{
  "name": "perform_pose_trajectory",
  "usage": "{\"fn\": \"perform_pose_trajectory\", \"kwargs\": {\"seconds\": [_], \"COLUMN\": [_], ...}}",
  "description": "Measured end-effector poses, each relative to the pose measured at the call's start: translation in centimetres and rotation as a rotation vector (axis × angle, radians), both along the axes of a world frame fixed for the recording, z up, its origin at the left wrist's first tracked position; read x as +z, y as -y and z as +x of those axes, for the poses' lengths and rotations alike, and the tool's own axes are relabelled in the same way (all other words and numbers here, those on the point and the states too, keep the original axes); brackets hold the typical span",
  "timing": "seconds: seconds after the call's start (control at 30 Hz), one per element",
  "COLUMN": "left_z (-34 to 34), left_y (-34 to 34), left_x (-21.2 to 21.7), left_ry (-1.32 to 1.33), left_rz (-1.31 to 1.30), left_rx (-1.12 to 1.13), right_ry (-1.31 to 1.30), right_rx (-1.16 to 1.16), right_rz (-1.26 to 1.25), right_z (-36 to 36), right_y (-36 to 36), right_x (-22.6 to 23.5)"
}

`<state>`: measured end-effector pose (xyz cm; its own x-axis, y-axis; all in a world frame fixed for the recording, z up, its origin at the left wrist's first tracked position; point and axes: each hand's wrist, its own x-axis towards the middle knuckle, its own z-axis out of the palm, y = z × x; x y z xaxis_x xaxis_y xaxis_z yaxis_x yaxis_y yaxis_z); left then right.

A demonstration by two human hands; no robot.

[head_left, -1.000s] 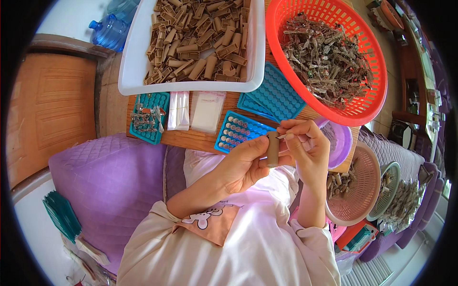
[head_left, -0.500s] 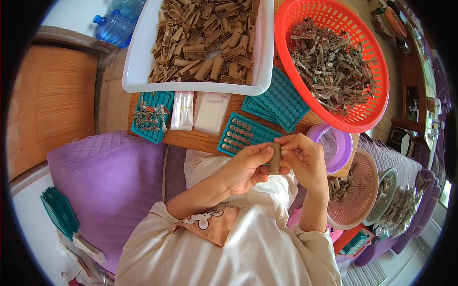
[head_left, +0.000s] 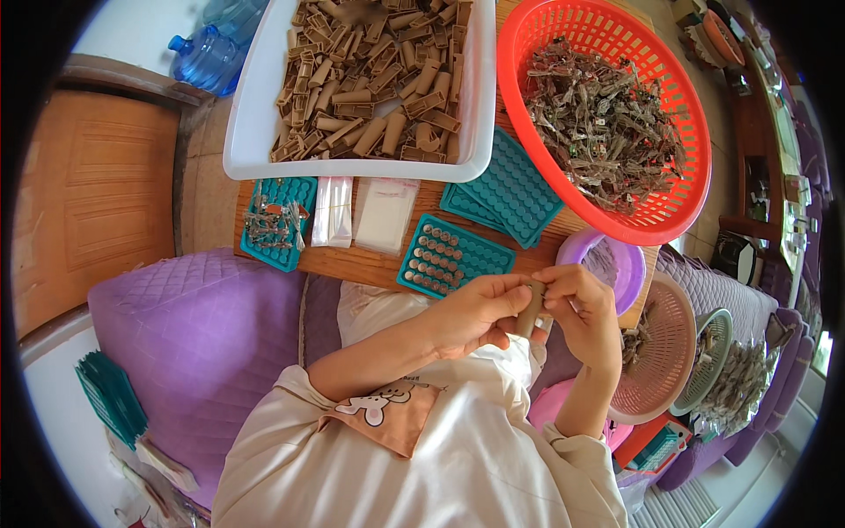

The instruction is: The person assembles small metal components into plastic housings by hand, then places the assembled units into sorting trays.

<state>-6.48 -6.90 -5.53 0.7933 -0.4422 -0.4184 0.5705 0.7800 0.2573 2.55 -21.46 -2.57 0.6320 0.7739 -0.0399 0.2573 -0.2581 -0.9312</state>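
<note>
My left hand (head_left: 482,315) is closed round a small brown plastic half-tube casing (head_left: 531,310), held above my lap at the table's front edge. My right hand (head_left: 583,308) pinches at the casing's upper end; whatever sits between those fingertips is too small to make out. Just left of and beyond the hands lies a teal tray (head_left: 489,258) with round pockets, partly filled with silver button cells (head_left: 437,251). A white bin (head_left: 238,141) at the back holds many matching brown casings (head_left: 374,132).
A red basket (head_left: 607,231) holds tangled wired parts in clear wrapping. Stacked teal trays (head_left: 506,198), clear bags (head_left: 385,214) and another tray with wired pieces (head_left: 277,224) lie on the wooden table. To the right stand a purple bowl (head_left: 629,286) and a pink basket (head_left: 669,352).
Both hands have shifted slightly right with the casing, which now tilts more. My right fingers have moved in against its upper end. The whole view has moved a little.
</note>
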Motion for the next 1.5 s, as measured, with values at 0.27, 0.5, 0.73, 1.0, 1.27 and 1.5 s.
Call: {"fn": "perform_pose_trajectory", "kwargs": {"seconds": [0.27,0.5,0.73,1.0,1.27,1.5], "left_z": [1.9,7.1,10.6,11.7,11.4,11.0], "left_y": [0.5,-12.5,-14.0,-14.4,-16.4,-15.5], "left_x": [4.1,4.0,1.7,-0.3,-0.8,1.1], "left_ry": [0.313,0.426,0.405,0.482,0.401,0.384], "left_rz": [0.588,1.995,2.381,2.284,2.093,2.156], "left_rx": [0.279,0.205,-0.593,-0.541,-0.487,-0.606], "right_ry": [0.125,0.208,0.335,0.478,0.441,-0.079], "right_rx": [-0.490,-0.715,-0.525,-0.351,-0.288,-0.490], "right_rz": [0.247,-0.636,-0.667,-0.576,-0.486,0.549], "right_z": [0.5,3.4,6.0,13.7,16.9,16.0], "right_y": [7.6,21.1,12.1,-5.4,-5.9,-2.2], "right_x": [3.0,2.3,3.5,1.7,0.5,3.3]}}
